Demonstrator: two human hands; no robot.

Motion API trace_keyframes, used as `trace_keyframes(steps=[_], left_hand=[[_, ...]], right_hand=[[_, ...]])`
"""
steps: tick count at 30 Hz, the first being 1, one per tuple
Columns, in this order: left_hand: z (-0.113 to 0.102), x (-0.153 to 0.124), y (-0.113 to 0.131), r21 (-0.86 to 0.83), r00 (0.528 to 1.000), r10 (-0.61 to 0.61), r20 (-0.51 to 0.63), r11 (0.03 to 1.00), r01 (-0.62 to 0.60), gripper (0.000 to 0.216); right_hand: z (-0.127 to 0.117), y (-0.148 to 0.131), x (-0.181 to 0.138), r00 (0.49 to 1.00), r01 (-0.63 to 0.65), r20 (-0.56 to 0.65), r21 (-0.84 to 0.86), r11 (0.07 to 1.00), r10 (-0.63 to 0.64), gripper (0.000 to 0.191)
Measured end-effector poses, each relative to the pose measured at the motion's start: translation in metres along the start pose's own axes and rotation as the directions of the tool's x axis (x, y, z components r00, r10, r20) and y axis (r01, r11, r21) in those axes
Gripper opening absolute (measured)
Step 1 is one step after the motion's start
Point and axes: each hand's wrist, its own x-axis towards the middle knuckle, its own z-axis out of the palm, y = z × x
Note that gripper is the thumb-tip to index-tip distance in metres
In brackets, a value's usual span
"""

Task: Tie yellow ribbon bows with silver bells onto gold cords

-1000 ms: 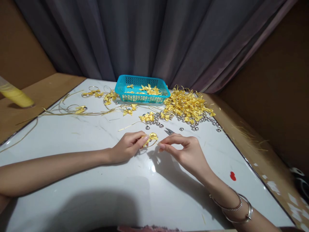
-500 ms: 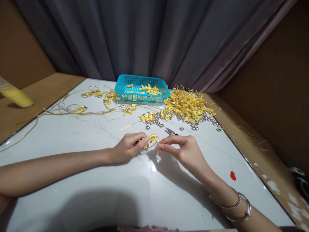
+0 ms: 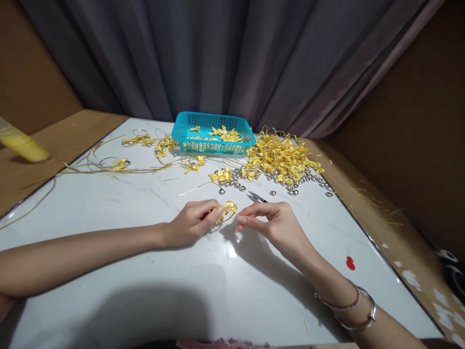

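Observation:
Between the thumb and fingers of my left hand [image 3: 194, 222] is a yellow ribbon bow [image 3: 229, 208], partly hidden by the fingertips. A thin gold cord [image 3: 231, 217] curves from the bow towards my right hand [image 3: 274, 225]. The right thumb and forefinger are pinched together at the cord's end, to the right of the bow. Just beyond the right hand lies a pair of scissors [image 3: 256, 197], with its blades showing and its handles hidden behind the hand. Several silver heart-shaped beads [image 3: 236, 184] lie beyond my left hand, beside a few more yellow bows [image 3: 221, 175].
A turquoise plastic basket [image 3: 214, 151] with yellow bows stands at the back. Right of it is a heap of corded yellow bows [image 3: 281, 157]. Loose gold cords [image 3: 138, 170] stretch across the left. A red piece [image 3: 350, 263] lies at the right, and a yellow spool [image 3: 23, 143] at far left.
Both hands stay in nearly the same place. The bow is turned slightly in the left fingers, and the right fingertips have shifted a little to the left.

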Motion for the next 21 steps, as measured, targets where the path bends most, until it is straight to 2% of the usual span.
trace_keyframes(steps=[11, 16, 21], left_hand=[[-0.001, 0.001, 0.002, -0.034, 1.0, -0.019, 0.024, 0.999, 0.019, 0.029], [-0.002, 0.0, 0.006, -0.125, 0.992, -0.117, 0.043, 0.985, 0.121, 0.03], [-0.003, -0.003, 0.009, -0.271, 0.966, -0.224, 0.127, 0.929, 0.251, 0.029]], right_hand=[[0.002, 0.004, 0.002, 0.999, 0.023, 0.026, 0.02, 1.0, -0.023, 0.012], [0.002, 0.007, 0.003, 0.995, 0.095, 0.02, 0.036, 0.995, -0.095, 0.011], [0.001, 0.01, 0.005, 0.979, 0.204, -0.001, -0.01, 0.979, -0.204, 0.009]])
